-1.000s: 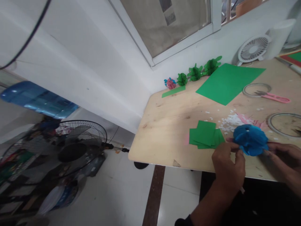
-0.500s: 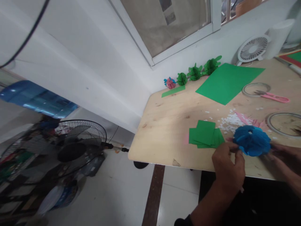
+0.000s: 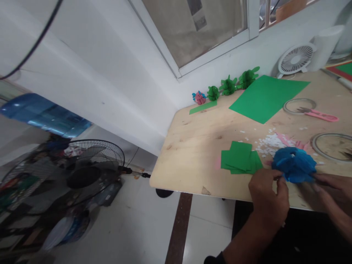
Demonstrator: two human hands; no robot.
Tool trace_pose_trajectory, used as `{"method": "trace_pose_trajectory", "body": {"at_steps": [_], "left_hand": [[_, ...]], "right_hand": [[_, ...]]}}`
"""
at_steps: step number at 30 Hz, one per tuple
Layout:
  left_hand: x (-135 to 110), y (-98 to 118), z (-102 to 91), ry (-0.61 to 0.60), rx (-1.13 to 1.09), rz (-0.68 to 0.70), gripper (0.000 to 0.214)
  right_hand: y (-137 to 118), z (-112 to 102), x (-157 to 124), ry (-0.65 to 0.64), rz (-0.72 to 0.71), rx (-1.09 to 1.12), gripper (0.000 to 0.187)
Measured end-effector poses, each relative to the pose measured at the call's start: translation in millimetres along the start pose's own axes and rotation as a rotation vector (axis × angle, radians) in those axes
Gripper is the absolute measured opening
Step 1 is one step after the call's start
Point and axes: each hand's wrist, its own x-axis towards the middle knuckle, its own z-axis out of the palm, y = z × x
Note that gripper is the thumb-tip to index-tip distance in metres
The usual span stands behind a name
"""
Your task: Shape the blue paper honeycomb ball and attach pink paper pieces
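Observation:
A blue paper flower (image 3: 293, 164) is held just above the wooden table (image 3: 198, 146) near its front edge. My left hand (image 3: 268, 196) pinches the flower's left side with thumb and fingers closed. My right hand (image 3: 331, 189) grips the flower's right underside, fingers curled against it. Right beside my left hand lies a stack of small green paper squares (image 3: 239, 157). White paper scraps (image 3: 268, 141) and pink offcuts (image 3: 287, 139) are scattered behind the flower.
A large green sheet (image 3: 265, 96), a green strip (image 3: 202, 107), green paper flowers (image 3: 228, 85) and a pink-blue one (image 3: 199, 97) lie along the wall. Pink scissors (image 3: 320, 115), two tape rings (image 3: 331, 145), a small white fan (image 3: 295, 59). A floor fan (image 3: 88, 172) stands left of the table.
The blue flower has been turned and squeezed slightly between both hands. My left fingers have shifted a little along its edge; everything else is still.

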Motion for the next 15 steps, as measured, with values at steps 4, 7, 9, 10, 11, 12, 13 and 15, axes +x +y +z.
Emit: {"method": "trace_pose_trajectory", "body": {"at_steps": [4, 7, 9, 10, 11, 12, 13, 15], "left_hand": [[-2, -2, 2.4, 0.059, 0.036, 0.007, 0.02], [-4, -4, 4.4, 0.105, 0.064, 0.005, 0.023], [-5, -5, 5.1, 0.11, 0.073, -0.005, 0.024], [-5, -5, 5.2, 0.112, 0.072, -0.007, 0.025], [-4, -4, 5.1, 0.114, 0.067, -0.007, 0.025], [-4, -4, 4.9, 0.115, 0.059, -0.006, 0.025], [-4, -4, 4.7, 0.113, 0.051, -0.005, 0.025], [-4, -3, 4.3, 0.111, 0.037, -0.018, 0.025]], "right_hand": [[9, 0, -2, 0.019, -0.235, -0.047, 0.034], [9, 2, 2, 0.034, -0.343, -0.03, 0.034], [9, 4, 4, 0.051, -0.383, -0.016, 0.034], [9, 5, 5, 0.059, -0.393, -0.014, 0.035], [10, 6, 4, 0.067, -0.399, -0.012, 0.035], [12, 6, 3, 0.07, -0.407, -0.011, 0.036], [15, 7, 1, 0.065, -0.407, -0.012, 0.037], [20, 8, -2, 0.05, -0.409, -0.013, 0.04]]}}
